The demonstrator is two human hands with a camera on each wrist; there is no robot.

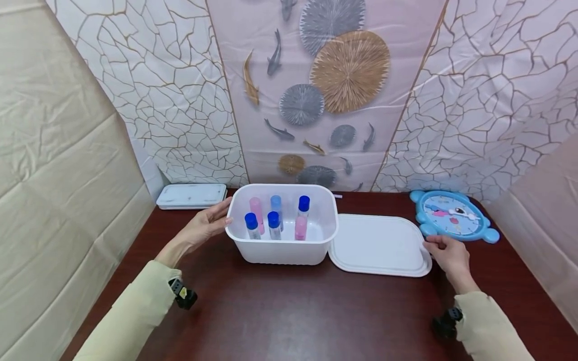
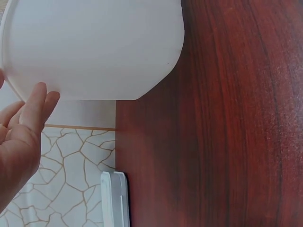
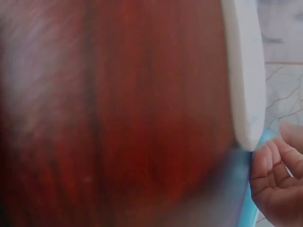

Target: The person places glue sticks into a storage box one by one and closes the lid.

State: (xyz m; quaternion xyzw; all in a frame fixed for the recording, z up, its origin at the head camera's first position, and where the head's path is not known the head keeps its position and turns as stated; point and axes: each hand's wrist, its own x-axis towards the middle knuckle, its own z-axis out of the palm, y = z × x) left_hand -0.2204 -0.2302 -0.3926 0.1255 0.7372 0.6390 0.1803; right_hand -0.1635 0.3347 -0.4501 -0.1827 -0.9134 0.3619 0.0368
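Note:
A white plastic storage box (image 1: 282, 253) stands open-topped on the table, holding several small upright tubes. Some are clear with dark blue caps (image 1: 273, 219); others are pink (image 1: 300, 228) or light blue (image 1: 276, 203). My left hand (image 1: 205, 228) holds its left rim, the thumb at the rim and the fingers (image 2: 34, 101) against the outer wall. Beside the box, the white lid (image 1: 379, 243) has its left end overlapped by the box in the head view. My right hand (image 1: 451, 258) pinches the lid's right edge between thumb and fingers (image 3: 261, 163).
A light blue cartoon clock (image 1: 453, 215) lies behind my right hand. At the back left corner sits a flat white case (image 1: 191, 195). Patterned sheeting (image 1: 180, 110) rises along the table's back edge, and beige cloth walls (image 1: 67, 190) flank both sides.

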